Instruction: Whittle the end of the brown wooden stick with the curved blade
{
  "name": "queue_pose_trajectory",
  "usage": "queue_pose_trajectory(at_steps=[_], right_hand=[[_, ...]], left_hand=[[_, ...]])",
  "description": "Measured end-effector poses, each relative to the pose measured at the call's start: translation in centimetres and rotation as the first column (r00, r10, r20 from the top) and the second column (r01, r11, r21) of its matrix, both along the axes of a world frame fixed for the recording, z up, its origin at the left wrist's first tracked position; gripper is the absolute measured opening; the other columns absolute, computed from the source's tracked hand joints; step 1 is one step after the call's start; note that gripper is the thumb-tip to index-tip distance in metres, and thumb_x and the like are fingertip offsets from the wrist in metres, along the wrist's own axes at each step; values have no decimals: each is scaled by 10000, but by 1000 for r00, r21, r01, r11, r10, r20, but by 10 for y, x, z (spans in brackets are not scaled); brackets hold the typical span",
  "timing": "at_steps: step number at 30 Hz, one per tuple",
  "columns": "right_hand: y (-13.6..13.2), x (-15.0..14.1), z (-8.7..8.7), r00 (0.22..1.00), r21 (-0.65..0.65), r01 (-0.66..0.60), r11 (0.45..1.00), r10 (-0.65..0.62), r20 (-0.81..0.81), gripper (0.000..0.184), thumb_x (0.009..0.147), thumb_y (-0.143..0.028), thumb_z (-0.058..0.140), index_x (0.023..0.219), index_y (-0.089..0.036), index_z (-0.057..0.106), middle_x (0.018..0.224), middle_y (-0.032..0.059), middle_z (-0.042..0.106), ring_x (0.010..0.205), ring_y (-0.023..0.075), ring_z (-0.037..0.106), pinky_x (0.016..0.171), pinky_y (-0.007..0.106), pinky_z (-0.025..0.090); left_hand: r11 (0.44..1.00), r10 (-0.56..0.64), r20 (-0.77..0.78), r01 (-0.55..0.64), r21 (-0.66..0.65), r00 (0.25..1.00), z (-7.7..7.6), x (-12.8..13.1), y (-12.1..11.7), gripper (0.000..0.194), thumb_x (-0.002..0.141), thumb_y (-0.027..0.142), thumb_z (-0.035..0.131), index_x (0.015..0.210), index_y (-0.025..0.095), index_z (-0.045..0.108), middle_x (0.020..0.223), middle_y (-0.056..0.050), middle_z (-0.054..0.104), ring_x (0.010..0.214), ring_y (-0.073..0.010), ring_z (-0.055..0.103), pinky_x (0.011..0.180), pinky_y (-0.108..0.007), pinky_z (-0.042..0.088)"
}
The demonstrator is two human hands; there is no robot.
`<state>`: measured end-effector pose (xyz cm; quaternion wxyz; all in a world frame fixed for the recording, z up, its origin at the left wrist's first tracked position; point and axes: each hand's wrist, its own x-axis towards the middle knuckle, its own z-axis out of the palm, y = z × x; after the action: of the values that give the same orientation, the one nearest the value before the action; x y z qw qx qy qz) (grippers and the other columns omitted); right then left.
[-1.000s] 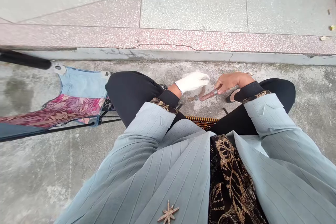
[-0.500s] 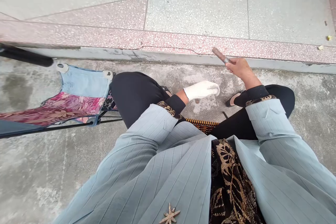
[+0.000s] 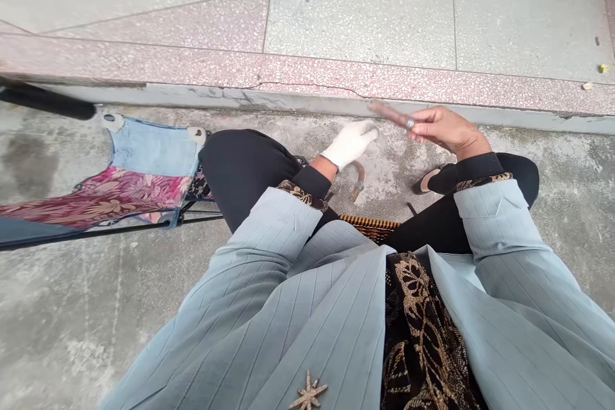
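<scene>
The rod [image 3: 391, 114] is being gripped between the thumb and fingers of the bare right hand [image 3: 444, 128], and its brown shaft is being blurred by motion as it is being pointed toward the left hand. A metal band [image 3: 410, 123] is being shown beside the fingers, though whether it is being worn on the rod or on a finger cannot be told. The white-gloved left hand [image 3: 350, 143] is being held open with its fingers together, and nothing is being seen in it. Whether the concrete floor [image 3: 72, 307] is being touched by it cannot be told.

A curved brown piece [image 3: 356, 180] with a metal tip is being left on the floor just below the glove, between the knees. The black trousers [image 3: 243, 166] are being covered at the lap by a pinstriped grey-blue jacket [image 3: 307, 327], on which a star brooch [image 3: 308, 397] is being worn over batik cloth [image 3: 423, 327]. A woven strip [image 3: 369, 225] is being shown between the legs. A folding chair with floral fabric [image 3: 106, 202] is being kept to the left, and a terrazzo step [image 3: 307, 73] is being seen ahead.
</scene>
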<state>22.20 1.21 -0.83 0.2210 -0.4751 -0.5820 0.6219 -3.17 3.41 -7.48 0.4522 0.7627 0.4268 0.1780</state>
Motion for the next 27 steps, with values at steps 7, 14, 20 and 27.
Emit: queue_pose_trajectory(at_steps=[7, 14, 20, 27], right_hand=[[12, 0, -23, 835, 195, 210, 958, -279, 475, 159, 879, -299, 686, 809, -158, 711, 680, 25, 607, 625, 155, 526, 604, 292, 395], [8, -15, -23, 468, -190, -368, 910, 358, 808, 112, 866, -263, 659, 802, -213, 736, 683, 28, 606, 662, 185, 527, 643, 332, 335], [6, -14, -27, 592, -330, -557, 762, 643, 486, 152, 833, -343, 687, 784, -206, 732, 651, -11, 610, 635, 151, 527, 664, 305, 367], [4, -13, -14, 727, -257, -610, 749, 659, 194, 342, 812, -511, 742, 876, -176, 765, 711, -8, 639, 629, 128, 517, 631, 286, 375]], left_hand=[[920, -391, -99, 386, -63, 915, 1, 22, -29, 256, 947, 320, 505, 906, 172, 710, 856, -33, 709, 782, -171, 607, 747, -279, 421], [966, -244, -219, 256, 31, 945, 13, 7, -13, 296, 930, 354, 505, 928, 173, 739, 846, -35, 702, 786, -187, 601, 734, -294, 410], [980, -146, -194, 168, 103, 970, 13, -3, -4, 331, 936, 316, 496, 1046, 154, 762, 972, -52, 751, 895, -197, 646, 821, -293, 453], [994, -109, -91, 111, 23, 990, 2, -2, 1, 289, 931, 306, 524, 984, 122, 741, 818, -30, 701, 739, -155, 593, 728, -274, 447]])
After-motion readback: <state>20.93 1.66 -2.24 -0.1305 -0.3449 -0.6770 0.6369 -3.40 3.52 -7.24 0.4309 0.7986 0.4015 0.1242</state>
